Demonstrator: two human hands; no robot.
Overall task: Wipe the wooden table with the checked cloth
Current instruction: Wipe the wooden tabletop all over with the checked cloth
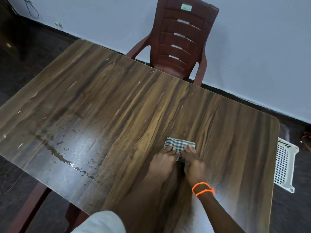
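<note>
The folded checked cloth (179,144), green and white, lies on the wooden table (117,101) right of its middle. My left hand (164,158) and my right hand (193,161) lie side by side on the cloth's near half, fingers pressing it flat against the wood. An orange thread band circles my right wrist. On the table's left part sits a wet streak with dark specks (67,158), well to the left of the cloth.
A brown plastic chair (181,39) stands at the table's far edge, against a pale wall. A white perforated plastic basket (284,162) pokes out past the table's right edge. Another brown chair's leg (30,211) shows under the near left corner. The floor is dark.
</note>
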